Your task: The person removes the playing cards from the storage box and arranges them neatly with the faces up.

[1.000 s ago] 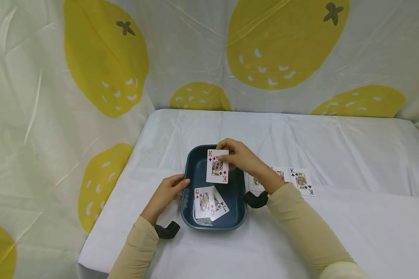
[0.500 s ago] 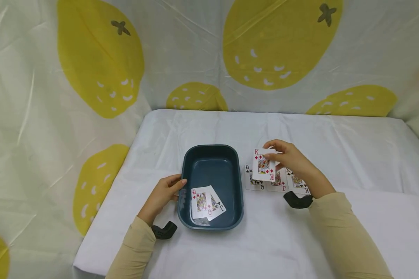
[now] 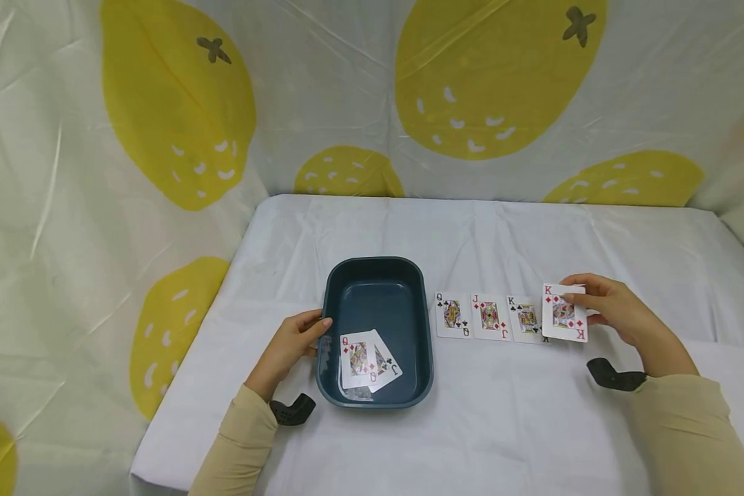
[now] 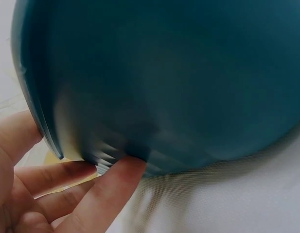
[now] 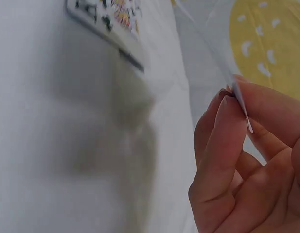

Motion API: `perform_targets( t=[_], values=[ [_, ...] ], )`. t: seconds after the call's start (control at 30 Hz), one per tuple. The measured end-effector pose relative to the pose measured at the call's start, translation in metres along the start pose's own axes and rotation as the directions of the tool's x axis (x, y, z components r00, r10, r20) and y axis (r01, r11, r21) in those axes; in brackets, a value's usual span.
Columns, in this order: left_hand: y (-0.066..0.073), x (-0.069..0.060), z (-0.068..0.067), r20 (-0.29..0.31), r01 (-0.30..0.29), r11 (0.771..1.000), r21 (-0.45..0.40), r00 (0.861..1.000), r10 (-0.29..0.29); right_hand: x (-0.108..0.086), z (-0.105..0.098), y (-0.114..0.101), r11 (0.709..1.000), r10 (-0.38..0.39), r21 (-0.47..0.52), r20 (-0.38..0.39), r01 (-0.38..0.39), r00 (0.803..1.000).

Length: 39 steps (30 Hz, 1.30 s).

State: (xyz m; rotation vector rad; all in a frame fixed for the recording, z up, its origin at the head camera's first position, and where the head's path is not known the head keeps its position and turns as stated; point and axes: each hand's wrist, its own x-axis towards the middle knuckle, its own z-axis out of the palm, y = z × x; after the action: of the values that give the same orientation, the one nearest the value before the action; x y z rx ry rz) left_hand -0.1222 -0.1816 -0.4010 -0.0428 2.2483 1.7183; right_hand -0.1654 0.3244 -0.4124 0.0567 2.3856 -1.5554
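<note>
My right hand (image 3: 623, 313) pinches a king of diamonds playing card (image 3: 563, 325) between thumb and fingers. In the right wrist view the card (image 5: 215, 53) appears edge-on, raised off the table. From the head it covers the right edge of a king of clubs (image 3: 524, 318). Left of that lie a jack of diamonds (image 3: 490, 317) and a queen of clubs (image 3: 452, 315), face up in a row. My left hand (image 3: 290, 348) grips the left wall of a dark blue tray (image 3: 375, 300), thumb at the rim, fingers against the outside.
Inside the tray a queen of diamonds (image 3: 355, 362) overlaps a jack of clubs (image 3: 390, 374), with something clear and shiny under them. A white cloth (image 3: 490, 427) covers the table. Behind hangs a lemon-print curtain (image 3: 347, 83). Each wrist wears a black mount (image 3: 293, 410).
My right hand has carried the king of diamonds from above the tray, rightward over the row of cards, to the row's right end. My left hand stays on the tray.
</note>
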Motion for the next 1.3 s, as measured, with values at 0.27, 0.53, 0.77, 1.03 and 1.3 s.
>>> perform_targets(
  t=[0.27,0.53,0.77,1.03,1.3],
  values=[
    [-0.001,0.0,0.0,-0.002,0.003,1.0,-0.008,1.0,-0.003,-0.004,-0.012,0.021,0.986,0.037,-0.161,-0.037,-0.042,0.999],
    [0.001,-0.001,0.002,-0.007,0.01,1.0,-0.005,1.0,-0.01,0.002,-0.002,0.019,0.86,-0.074,-0.509,-0.066,0.03,0.995],
    [0.002,-0.002,0.002,-0.015,0.013,1.0,-0.002,1.0,-0.013,0.007,-0.001,0.017,0.824,-0.101,-0.562,-0.033,0.066,0.994],
    [0.002,-0.001,0.001,-0.017,0.013,1.0,0.019,1.0,-0.012,0.013,0.009,-0.01,0.796,-0.082,-0.602,-0.02,0.053,0.996],
    [-0.025,0.015,-0.001,-0.021,0.008,1.0,-0.015,1.0,-0.008,0.021,0.064,-0.075,0.807,-0.238,-0.547,0.04,0.221,0.97]
  ],
)
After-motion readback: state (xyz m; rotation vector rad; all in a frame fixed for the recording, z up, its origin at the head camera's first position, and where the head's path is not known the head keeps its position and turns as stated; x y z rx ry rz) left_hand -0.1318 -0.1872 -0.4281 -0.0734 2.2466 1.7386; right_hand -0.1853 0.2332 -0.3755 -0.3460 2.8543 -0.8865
